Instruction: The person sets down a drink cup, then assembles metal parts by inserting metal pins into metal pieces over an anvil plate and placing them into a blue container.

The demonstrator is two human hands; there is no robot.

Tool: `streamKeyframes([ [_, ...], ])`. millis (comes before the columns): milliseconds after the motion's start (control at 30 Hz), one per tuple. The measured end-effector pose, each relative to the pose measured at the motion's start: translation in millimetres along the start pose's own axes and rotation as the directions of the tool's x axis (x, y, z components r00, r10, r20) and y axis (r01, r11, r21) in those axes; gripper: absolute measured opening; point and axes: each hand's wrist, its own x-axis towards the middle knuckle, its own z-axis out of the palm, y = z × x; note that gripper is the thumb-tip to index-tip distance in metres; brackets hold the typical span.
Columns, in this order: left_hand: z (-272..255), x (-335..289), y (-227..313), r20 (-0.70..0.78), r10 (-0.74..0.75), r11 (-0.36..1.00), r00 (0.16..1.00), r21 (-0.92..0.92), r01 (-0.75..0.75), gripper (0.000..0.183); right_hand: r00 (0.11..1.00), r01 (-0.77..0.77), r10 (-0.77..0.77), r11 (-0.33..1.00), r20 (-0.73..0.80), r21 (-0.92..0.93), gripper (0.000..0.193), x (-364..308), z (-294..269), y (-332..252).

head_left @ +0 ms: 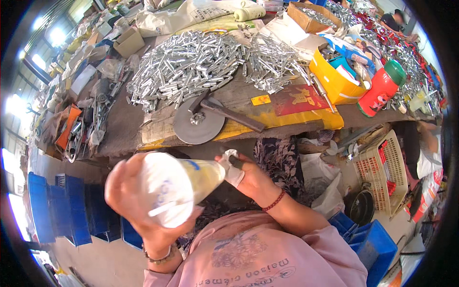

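Note:
My left hand (125,193) is wrapped round a tapered, pale yellow, cone-like container (206,176). Its wide white round end, with blue marks and a white strip across it, is toward me. I cannot tell exactly what kind of container it is. At the narrow end my right hand (256,178) is closed on a crumpled white piece of tissue or cloth (234,175), which touches the tip. A small dark part shows between those fingers. Beyond my hands, a hammer (234,116) rests across a round grey metal disc (193,133) at the bench edge.
A big heap of short silver metal tubes (186,67) covers the bench, a smaller pile (272,60) beside it. At right stand a yellow box (330,81) and a red bottle with a green cap (380,91). Blue bins (62,205) and a cream plastic basket (382,167) are below.

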Motion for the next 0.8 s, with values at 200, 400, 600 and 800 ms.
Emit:
streamKeyframes([
  [200,-24,15,3,-0.032,0.087,0.947,0.996,0.313,-0.073,0.127,0.995,-0.097,0.096,0.995,-0.030,-0.023,0.020,-17,6,-26],
  [400,-23,12,0,-0.060,0.012,0.981,0.998,0.194,0.000,0.129,0.996,-0.022,0.041,0.973,0.077,-0.231,0.026,-19,7,-12],
  [600,-12,10,0,-0.049,-0.016,0.999,0.999,0.040,0.018,0.131,0.997,-0.041,0.028,0.981,-0.071,-0.188,0.036,-14,14,6],
  [800,1,-2,-7,0.019,-0.047,0.998,0.999,0.042,0.047,0.134,0.987,0.159,-0.100,0.636,0.125,-0.755,0.044,-9,67,33],
])
